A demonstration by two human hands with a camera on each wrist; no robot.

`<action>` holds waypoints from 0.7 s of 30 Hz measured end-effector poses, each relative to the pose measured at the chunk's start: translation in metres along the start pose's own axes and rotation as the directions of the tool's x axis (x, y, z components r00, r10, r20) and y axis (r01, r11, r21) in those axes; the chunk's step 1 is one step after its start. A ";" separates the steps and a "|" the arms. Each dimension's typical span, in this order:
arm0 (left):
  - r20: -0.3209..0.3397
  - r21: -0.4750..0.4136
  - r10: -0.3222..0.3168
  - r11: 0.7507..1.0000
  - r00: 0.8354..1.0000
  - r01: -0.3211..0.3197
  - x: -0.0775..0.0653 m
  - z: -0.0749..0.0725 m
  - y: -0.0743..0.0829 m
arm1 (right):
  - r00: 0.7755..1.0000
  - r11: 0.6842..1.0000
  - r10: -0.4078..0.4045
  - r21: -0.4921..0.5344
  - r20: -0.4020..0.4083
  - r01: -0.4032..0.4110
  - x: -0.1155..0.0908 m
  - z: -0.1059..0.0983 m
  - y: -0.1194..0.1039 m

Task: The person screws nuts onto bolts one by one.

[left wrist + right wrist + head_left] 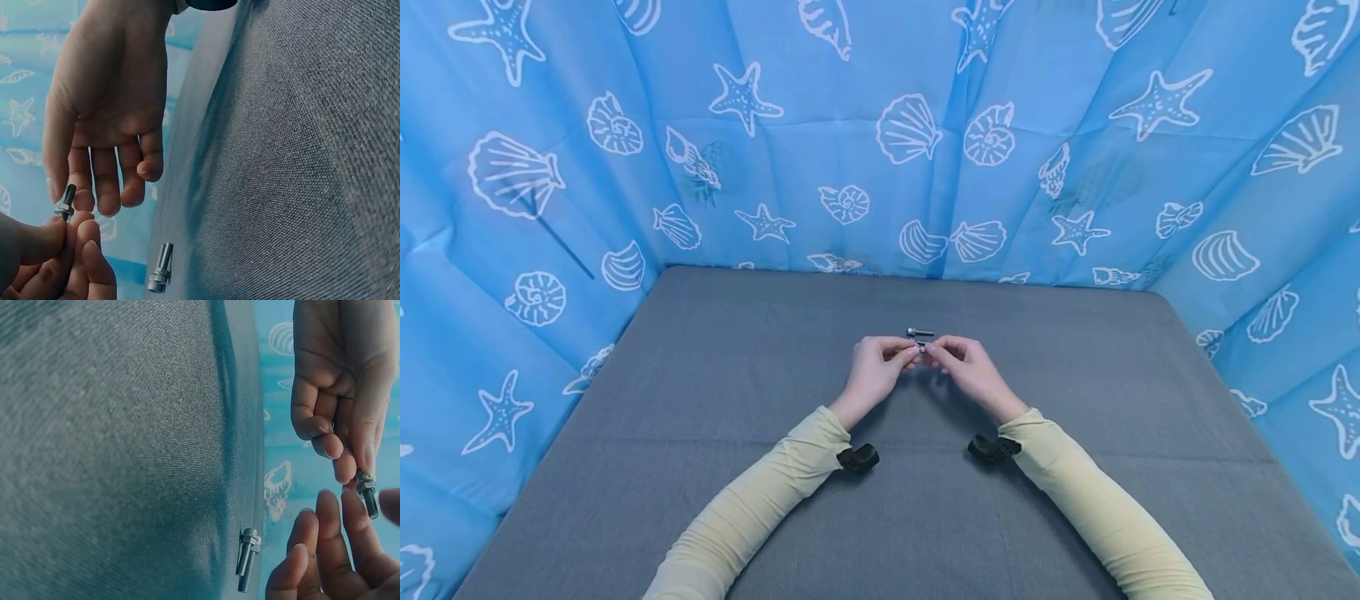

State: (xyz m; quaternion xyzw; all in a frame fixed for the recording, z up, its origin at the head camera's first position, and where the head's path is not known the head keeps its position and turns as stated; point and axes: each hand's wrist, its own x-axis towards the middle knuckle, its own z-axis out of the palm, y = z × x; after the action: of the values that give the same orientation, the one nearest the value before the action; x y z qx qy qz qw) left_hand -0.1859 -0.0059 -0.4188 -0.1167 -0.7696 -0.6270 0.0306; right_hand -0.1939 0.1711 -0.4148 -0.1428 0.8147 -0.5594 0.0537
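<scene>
My left hand (pixel 874 367) pinches a small metal bolt (pixel 369 497) by its head end, between thumb and forefinger. A nut (pixel 365 484) sits on the bolt close to those fingertips, and the threaded end sticks out toward the other hand. My right hand (pixel 976 373) is held around that free end, thumb on one side and forefinger on the other. In the right wrist view a gap shows between the right thumb and the threads; its other fingers are loosely bent. Just beyond the hands, two more bolts (pixel 249 557) lie side by side on the grey cloth.
A grey cloth-covered table (pixel 760 367) spreads under both arms. Blue curtains (pixel 820 150) with white shells and starfish stand behind it and along both sides. Black wrist devices (pixel 859 458) are worn below the cuffs of the pale yellow sleeves (pixel 775 475).
</scene>
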 end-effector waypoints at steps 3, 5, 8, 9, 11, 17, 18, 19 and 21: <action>0.002 -0.008 0.017 1.000 1.000 -0.017 0.000 0.000 -0.001 | 1.000 1.000 -0.014 0.018 -0.011 0.014 0.000 0.000 -0.001; 0.003 -0.009 0.021 1.000 1.000 -0.021 0.000 0.000 -0.001 | 0.999 0.999 -0.029 0.016 -0.013 0.029 -0.001 0.000 -0.002; 0.004 -0.009 0.021 1.000 1.000 -0.021 0.000 0.000 -0.002 | 0.999 0.999 -0.036 0.017 -0.002 0.036 -0.003 -0.001 -0.011; 0.004 -0.007 0.023 1.000 1.000 -0.023 0.000 0.000 -0.002 | 1.000 0.999 -0.031 0.021 0.004 0.031 -0.005 -0.001 -0.015; 0.002 -0.003 0.024 1.000 1.000 -0.024 -0.001 0.000 -0.002 | 1.000 0.999 -0.014 0.031 0.017 0.013 -0.007 -0.002 -0.023; -0.003 -0.012 0.023 1.000 1.000 -0.023 0.000 0.000 -0.002 | 1.000 0.999 -0.010 0.052 0.010 0.009 -0.008 -0.001 -0.023; -0.002 -0.012 0.022 1.000 1.000 -0.022 -0.001 0.000 -0.002 | 1.000 0.999 -0.027 0.046 0.001 0.027 -0.006 0.000 -0.019; -0.002 -0.012 0.021 1.000 1.000 -0.021 -0.001 0.000 -0.002 | 0.999 0.998 -0.043 0.040 -0.009 0.043 -0.005 0.000 -0.014; -0.004 -0.012 0.018 1.000 1.000 -0.018 -0.001 0.000 -0.002 | 0.997 0.997 -0.069 0.027 -0.023 0.070 -0.002 0.001 -0.006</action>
State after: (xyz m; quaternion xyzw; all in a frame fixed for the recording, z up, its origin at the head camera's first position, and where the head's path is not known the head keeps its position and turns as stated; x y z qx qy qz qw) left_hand -0.1854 -0.0064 -0.4205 -0.1225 -0.7648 -0.6315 0.0368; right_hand -0.1906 0.1691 -0.4096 -0.1642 0.8021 -0.5736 0.0272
